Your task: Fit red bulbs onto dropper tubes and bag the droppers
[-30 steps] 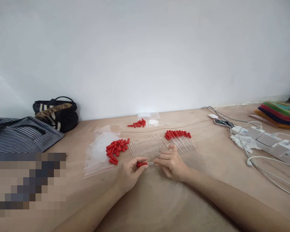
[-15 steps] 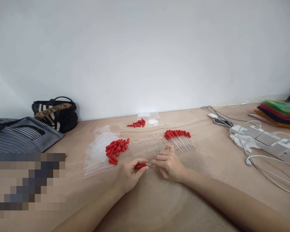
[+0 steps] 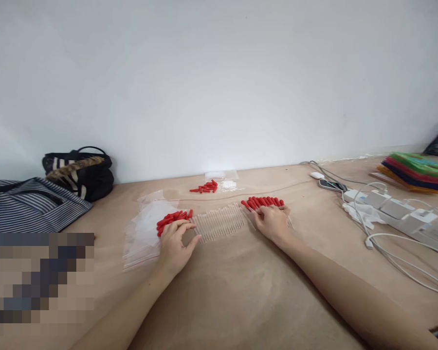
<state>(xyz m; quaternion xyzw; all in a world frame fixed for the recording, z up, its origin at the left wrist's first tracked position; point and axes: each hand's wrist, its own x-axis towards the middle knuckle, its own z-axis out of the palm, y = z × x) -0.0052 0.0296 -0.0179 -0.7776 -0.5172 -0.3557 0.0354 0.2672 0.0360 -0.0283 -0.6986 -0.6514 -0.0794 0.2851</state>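
Note:
My left hand is open, its thumb spread from the fingers, which reach the pile of red rubber bulbs. Beside it a row of clear dropper tubes lies side by side on the table. My right hand is low over the row of red-bulbed droppers, its fingers bent. Its fingertips are closed on a dropper at the row's left end. The hand hides most of the tubes there.
Clear zip bags lie left of the bulbs. Farther back are smaller red bulbs and a clear bag. Chargers on a power strip, a white cable and coloured sheets sit right; a striped bag and black bag left.
My hands have moved apart. The left let go of the bulb and went left to the bulb pile. My right hand carried the dropper forward and right to the row of droppers.

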